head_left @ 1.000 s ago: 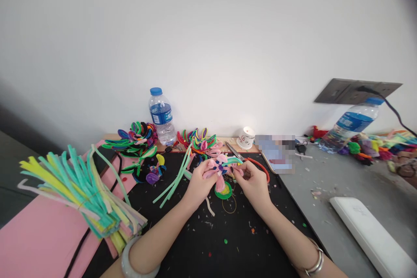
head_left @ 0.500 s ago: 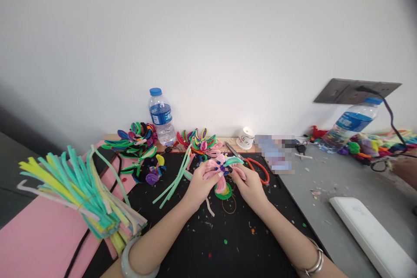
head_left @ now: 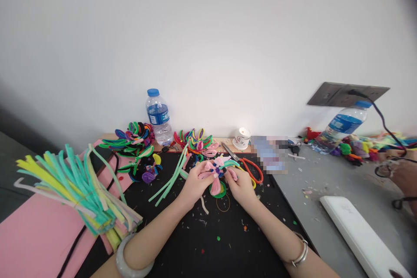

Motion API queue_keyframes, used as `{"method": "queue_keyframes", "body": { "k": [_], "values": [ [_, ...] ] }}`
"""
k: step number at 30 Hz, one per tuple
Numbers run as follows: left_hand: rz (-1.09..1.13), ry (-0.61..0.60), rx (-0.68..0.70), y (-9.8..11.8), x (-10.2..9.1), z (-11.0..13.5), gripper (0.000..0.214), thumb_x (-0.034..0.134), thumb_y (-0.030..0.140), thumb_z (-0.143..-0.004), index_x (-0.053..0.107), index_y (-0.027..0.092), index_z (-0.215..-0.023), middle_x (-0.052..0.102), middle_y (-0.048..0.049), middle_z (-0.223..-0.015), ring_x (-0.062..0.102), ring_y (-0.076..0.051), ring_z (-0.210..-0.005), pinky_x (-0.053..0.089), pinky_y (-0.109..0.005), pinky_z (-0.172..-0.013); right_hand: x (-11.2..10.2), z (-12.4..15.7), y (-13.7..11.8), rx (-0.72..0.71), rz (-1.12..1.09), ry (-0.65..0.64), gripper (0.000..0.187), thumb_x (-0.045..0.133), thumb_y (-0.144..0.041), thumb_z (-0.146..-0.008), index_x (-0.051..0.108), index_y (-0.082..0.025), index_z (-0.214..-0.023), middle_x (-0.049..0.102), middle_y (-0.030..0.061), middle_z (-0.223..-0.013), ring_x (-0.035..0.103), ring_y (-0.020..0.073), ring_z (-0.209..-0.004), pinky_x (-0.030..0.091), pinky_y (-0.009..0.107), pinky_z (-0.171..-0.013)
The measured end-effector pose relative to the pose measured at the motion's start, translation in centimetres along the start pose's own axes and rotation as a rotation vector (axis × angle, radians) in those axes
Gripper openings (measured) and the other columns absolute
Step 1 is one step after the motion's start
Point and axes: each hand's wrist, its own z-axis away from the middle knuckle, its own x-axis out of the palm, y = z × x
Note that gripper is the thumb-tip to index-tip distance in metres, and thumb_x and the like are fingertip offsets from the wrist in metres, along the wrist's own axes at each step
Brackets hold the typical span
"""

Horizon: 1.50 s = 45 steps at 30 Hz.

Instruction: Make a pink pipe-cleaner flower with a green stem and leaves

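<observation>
Both my hands meet over a black mat [head_left: 208, 234] and work a pink pipe-cleaner flower [head_left: 215, 173] with pink petals, a teal loop and a dark centre. My left hand [head_left: 194, 183] pinches the petals on the flower's left side. On the right side, my right hand [head_left: 241, 186] has its fingers closed on a pink petal. A green ring [head_left: 222, 192] lies on the mat just under the flower. Long green pipe cleaners [head_left: 171, 178] lie to the left of my left hand.
A bundle of teal and yellow pipe cleaners [head_left: 78, 191] lies on pink sheets at left. Finished flowers [head_left: 133, 139], a water bottle [head_left: 158, 117], a small cup [head_left: 241, 138] and orange-handled scissors [head_left: 247, 167] stand behind. Another person's hand [head_left: 404, 176] is at far right, near a white slab [head_left: 361, 230].
My right hand has moved in closer to the flower and closed on a petal. The view has shifted slightly right and up. Another person's hand has come in at the far right.
</observation>
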Motion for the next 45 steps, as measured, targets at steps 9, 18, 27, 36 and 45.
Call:
{"method": "queue_keyframes", "body": {
  "k": [9,18,27,36,45],
  "values": [
    [-0.051,0.015,0.034,-0.1,0.2,0.2,0.026,0.065,0.020,-0.070,0.061,0.015,-0.095,0.066,-0.0044,-0.090,0.060,-0.018,-0.087,0.045,-0.027,-0.078,0.6,0.3,-0.1,0.049,0.027,0.057,0.030,0.038,-0.024,-0.083,0.026,-0.020,-0.055,0.031,-0.0044,-0.050,0.031,0.0098,-0.047,0.022,0.022,-0.049],
    [-0.056,0.030,0.026,-0.3,0.1,-0.1,0.019,0.066,0.024,-0.070,0.061,0.015,-0.086,0.061,0.0002,-0.076,0.056,-0.013,-0.071,0.042,-0.022,-0.067,0.6,0.3,0.1,0.058,-0.015,0.051,0.030,0.039,-0.025,-0.083,0.031,-0.019,-0.054,0.034,-0.0045,-0.050,0.033,0.0100,-0.047,0.023,0.022,-0.049],
    [-0.040,0.032,0.012,-0.9,-0.4,0.1,0.020,0.065,0.025,-0.072,0.063,0.016,-0.090,0.062,-0.0024,-0.083,0.056,-0.015,-0.079,0.042,-0.024,-0.072,0.4,0.3,-0.1,0.070,-0.059,0.005,0.032,0.038,-0.026,-0.084,0.032,-0.019,-0.054,0.035,-0.0041,-0.050,0.034,0.0102,-0.048,0.024,0.022,-0.049],
    [-0.063,0.050,0.004,-1.1,-0.5,0.1,0.021,0.065,0.025,-0.070,0.062,0.015,-0.089,0.061,-0.0025,-0.081,0.057,-0.016,-0.077,0.043,-0.026,-0.072,0.2,0.2,-0.1,0.063,-0.079,-0.018,0.031,0.037,-0.026,-0.085,0.037,-0.019,-0.055,0.040,-0.0032,-0.051,0.037,0.0103,-0.049,0.026,0.021,-0.050],
    [0.007,0.044,-0.014,-1.1,-0.4,0.1,0.018,0.065,0.024,-0.070,0.061,0.015,-0.086,0.060,-0.0015,-0.080,0.056,-0.015,-0.078,0.042,-0.026,-0.072,0.2,0.1,-0.1,0.056,-0.064,-0.026,0.031,0.036,-0.026,-0.086,0.040,-0.019,-0.056,0.044,-0.0023,-0.052,0.041,0.0111,-0.050,0.028,0.022,-0.051]
  ]
}}
